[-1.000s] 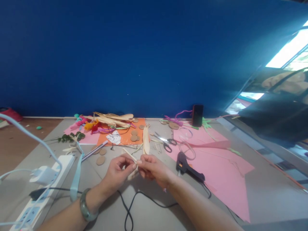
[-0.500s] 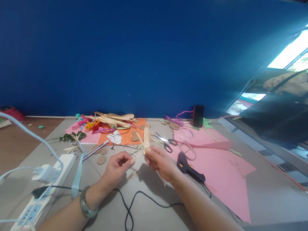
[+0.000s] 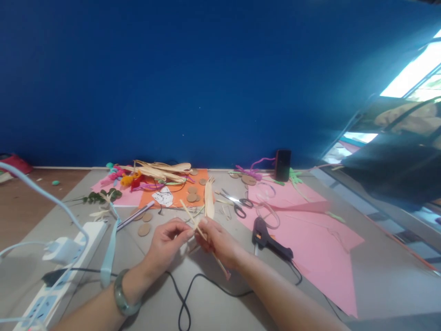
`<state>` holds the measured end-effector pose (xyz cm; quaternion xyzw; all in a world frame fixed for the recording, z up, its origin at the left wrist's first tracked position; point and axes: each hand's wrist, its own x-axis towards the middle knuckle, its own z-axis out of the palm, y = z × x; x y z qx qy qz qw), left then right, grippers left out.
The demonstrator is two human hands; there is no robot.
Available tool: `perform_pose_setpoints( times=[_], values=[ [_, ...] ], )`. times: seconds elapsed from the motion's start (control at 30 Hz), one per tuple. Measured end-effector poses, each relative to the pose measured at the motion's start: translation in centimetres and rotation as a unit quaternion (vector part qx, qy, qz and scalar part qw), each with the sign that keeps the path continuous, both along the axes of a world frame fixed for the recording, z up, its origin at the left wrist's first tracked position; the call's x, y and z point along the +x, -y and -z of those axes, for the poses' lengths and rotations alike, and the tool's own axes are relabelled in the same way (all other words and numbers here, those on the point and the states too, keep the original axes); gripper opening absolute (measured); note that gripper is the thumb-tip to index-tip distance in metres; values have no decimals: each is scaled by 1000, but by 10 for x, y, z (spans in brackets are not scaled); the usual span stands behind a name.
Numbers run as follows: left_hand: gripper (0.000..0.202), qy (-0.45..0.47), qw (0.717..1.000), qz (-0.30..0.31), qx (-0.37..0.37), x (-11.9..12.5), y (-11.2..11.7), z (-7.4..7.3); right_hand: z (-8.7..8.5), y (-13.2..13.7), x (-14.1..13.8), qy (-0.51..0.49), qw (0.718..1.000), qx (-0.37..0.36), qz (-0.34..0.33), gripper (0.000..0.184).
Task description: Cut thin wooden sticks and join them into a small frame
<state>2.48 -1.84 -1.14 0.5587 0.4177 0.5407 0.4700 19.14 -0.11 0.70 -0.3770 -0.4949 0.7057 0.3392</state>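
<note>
My left hand (image 3: 168,241) and my right hand (image 3: 218,241) meet above the grey floor mat (image 3: 213,299), fingers pinched. Between them they hold thin pale straw strips (image 3: 201,234). One long strip runs diagonally from upper left, past my right hand, down to a pinkish tip. My left wrist wears a green bangle (image 3: 120,294). A wider pale leaf strip (image 3: 208,202) lies just beyond my hands.
A black glue gun (image 3: 265,236) lies on pink paper (image 3: 310,239) at right; its cable (image 3: 186,299) loops under my arms. Scissors (image 3: 237,204), cardboard discs (image 3: 144,229), orange paper (image 3: 177,195) and more straw (image 3: 161,170) lie ahead. A white power strip (image 3: 62,266) sits left.
My right hand pulled away to the right with a strip, then came back to my left hand. The long strip now lies diagonally across my right hand.
</note>
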Motion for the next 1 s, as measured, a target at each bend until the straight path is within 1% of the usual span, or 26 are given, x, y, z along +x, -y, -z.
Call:
perform_pose_setpoints(
  times=[0.1, 0.3, 0.43, 0.7, 0.9, 1.0],
  values=[
    [15, -16, 1000, 6, -7, 0, 0, 1, -2, 5, -2, -1, 999, 24, -25, 42],
    [18, -40, 998, -18, -41, 3, 0, 4, -9, 9, -3, 63, 997, 38, -7, 39],
    [20, -41, 998, -9, -46, 5, 0, 3, -9, 9, -2, 77, 997, 19, -4, 36],
    [21, -55, 998, 22, -33, 0, 0, -1, -13, 5, 2, 30, 998, -46, -45, 34],
    [20, -70, 997, 26, -2, -6, -4, -6, -19, 4, 7, -19, 996, -69, -55, 36],
    [20, -67, 997, 30, 1, -11, -6, -10, -21, 1, 11, -39, 995, -78, -48, 38]
  ],
)
